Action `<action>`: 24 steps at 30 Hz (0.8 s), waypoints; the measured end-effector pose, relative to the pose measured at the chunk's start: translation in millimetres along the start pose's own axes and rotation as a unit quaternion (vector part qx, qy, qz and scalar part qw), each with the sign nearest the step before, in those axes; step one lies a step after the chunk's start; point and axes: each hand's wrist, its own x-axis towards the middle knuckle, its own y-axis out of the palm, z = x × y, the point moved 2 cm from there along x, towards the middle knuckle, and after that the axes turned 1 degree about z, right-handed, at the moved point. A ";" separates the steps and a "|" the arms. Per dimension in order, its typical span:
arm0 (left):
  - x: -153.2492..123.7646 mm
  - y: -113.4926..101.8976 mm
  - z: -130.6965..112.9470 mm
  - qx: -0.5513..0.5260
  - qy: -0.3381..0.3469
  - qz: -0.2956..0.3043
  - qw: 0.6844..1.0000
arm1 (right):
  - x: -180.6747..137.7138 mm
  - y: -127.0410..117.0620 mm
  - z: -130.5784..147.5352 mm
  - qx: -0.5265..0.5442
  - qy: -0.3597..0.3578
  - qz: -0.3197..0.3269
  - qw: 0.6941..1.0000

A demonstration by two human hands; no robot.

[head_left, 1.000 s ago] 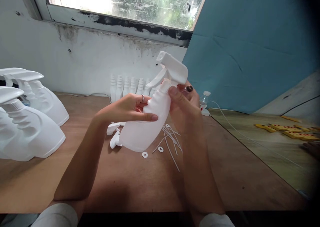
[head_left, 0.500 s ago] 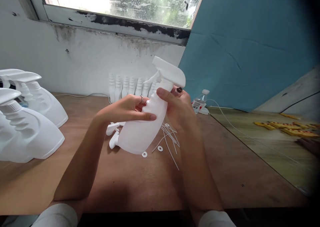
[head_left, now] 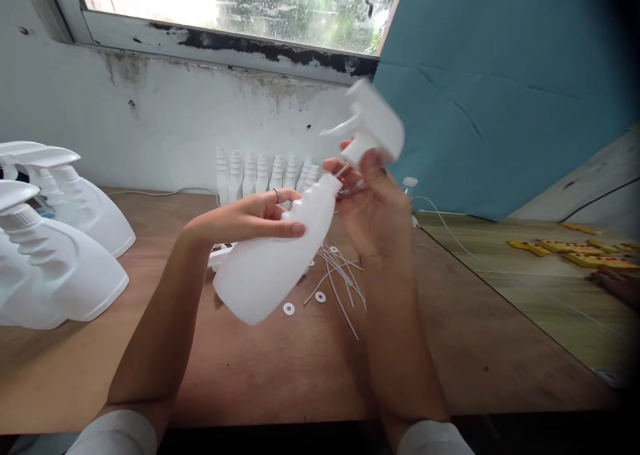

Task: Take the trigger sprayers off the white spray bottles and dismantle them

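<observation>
Mid-assembly above the surface [head_left: 280,375]: left hand [head_left: 250,218] clasping the tilted white bottle [head_left: 273,258], right hand [head_left: 375,205] fingers pinching the blurred trigger head [head_left: 373,128] just off its neck, apparently needing careful alignment.

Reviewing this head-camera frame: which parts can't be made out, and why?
- Trigger sprayer in the right hand: motion-blurred, its detail lost.
- Bottle neck: partly covered by the left hand.
- Finished sprayer bottles: cut off by the left edge.
- Yellow pieces: too small, near the dark right edge.
</observation>
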 end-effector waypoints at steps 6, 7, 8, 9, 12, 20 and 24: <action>-15.7 -28.3 10.0 0.122 -0.062 -0.083 0.987 | 4.9 -43.2 15.9 0.058 -0.154 -0.144 0.976; -17.0 -36.7 14.3 0.149 -0.072 -0.137 0.977 | 3.9 -51.0 19.3 0.065 -0.179 -0.162 0.968; -17.2 -45.5 19.4 0.171 -0.077 -0.193 0.963 | 2.5 -57.9 22.5 0.075 -0.198 -0.172 0.962; -15.8 -54.3 25.2 0.183 -0.073 -0.252 0.948 | 0.8 -63.5 25.6 0.085 -0.212 -0.176 0.958; -0.6 -76.6 46.4 0.162 -0.008 -0.407 0.899 | -2.6 -73.8 31.6 0.077 -0.237 -0.167 0.954; 93.5 -82.3 104.7 0.137 0.043 -0.572 0.808 | 19.2 -82.7 12.9 0.044 -0.208 -0.205 0.955; 134.1 -70.9 125.9 0.153 0.017 -0.536 0.830 | 23.8 -83.5 3.0 -0.064 -0.188 -0.285 0.938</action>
